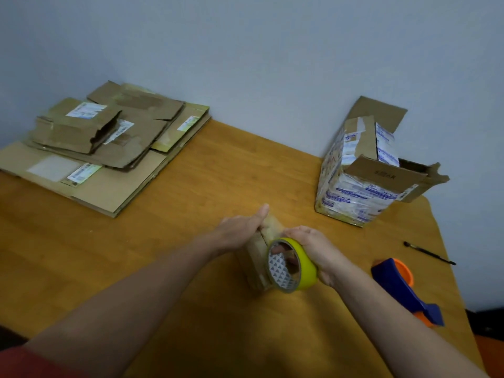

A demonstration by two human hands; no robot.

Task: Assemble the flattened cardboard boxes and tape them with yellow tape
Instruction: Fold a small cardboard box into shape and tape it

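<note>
A small cardboard box (255,257) stands near the middle of the wooden table, blurred and partly hidden by both hands. My left hand (240,230) grips its upper left side, thumb stretched along the top. My right hand (313,246) holds a roll of yellow tape (293,264) against the box's right side, fingers reaching through the roll's core. A stack of flattened cardboard boxes (103,148) lies at the table's far left. An assembled box (362,175) with open top flaps and printed tape stands at the far right.
A blue and orange tape dispenser (403,287) lies on the table (177,241) to the right of my right forearm. A thin dark pen (429,253) lies beyond it near the right edge. A pale wall runs behind the table.
</note>
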